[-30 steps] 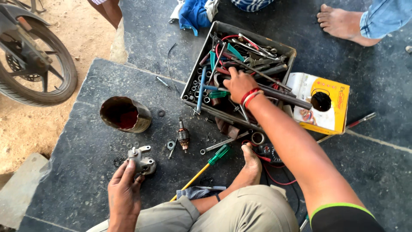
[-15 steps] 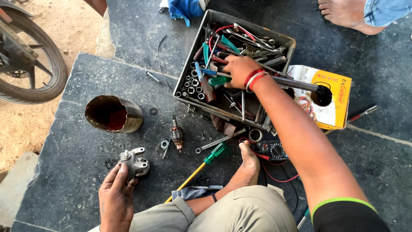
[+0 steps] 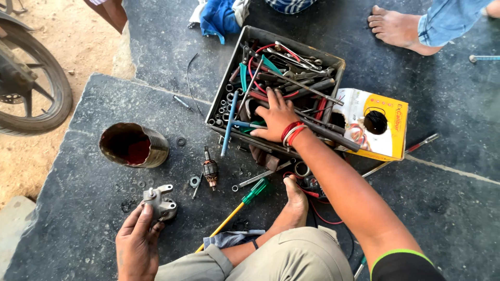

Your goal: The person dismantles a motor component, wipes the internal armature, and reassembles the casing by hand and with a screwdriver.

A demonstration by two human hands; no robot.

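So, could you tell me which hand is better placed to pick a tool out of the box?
Right. The right hand already lies in the tool box among the tools, while the left hand is down by the metal part, away from the box.

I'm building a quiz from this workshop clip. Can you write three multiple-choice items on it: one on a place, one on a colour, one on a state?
1. Where is the right hand?
A. in the grey metal tool tray
B. on the wheel
C. on the yellow cardboard box

2. What colour is the screwdriver's handle tip near the foot?
A. red
B. green
C. white

3. How does the round rusty tin can lie?
A. upright
B. crushed flat
C. on its side, mouth open

Answers: 1 A, the fingers rest among the tools; 2 B, green above a yellow shaft; 3 C, its red inside shows.
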